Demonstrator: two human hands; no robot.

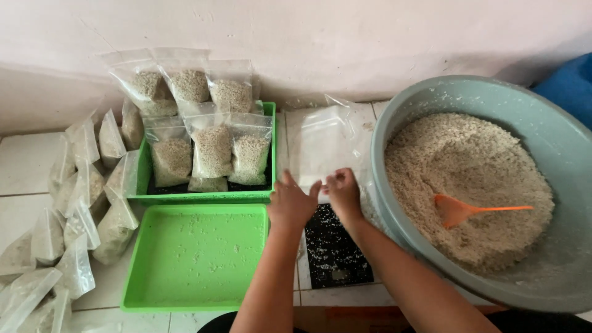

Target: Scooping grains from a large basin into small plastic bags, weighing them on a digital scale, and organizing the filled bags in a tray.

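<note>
We work at floor level, both hands meeting over a small black scale (333,250) dusted with stray grains. Our left hand (291,202) and right hand (343,192) pinch with narrowed fingers at the near edge of an empty clear plastic bag (324,147), which lies flat on the white tiles between the green tray (267,154) of filled bags and the large grey-green basin (558,148). Whether the bag's mouth has parted yet we cannot tell; the fingertips hide it.

The step in hand looks to be opening that bag, and we judge it goes best by rubbing the two film layers against each other at the rim, not tugging one side, so the thin plastic does not stretch or tear. Keeping the bag low and close to the basin should limit spills onto the scale.

The basin holds a mound of pale crumbly grain with an orange scoop (459,209) resting in it, well within reach of our right hand. An empty green tray (139,296) sits just left of the scale, and more filled bags (80,209) lean in a heap farther left.
</note>
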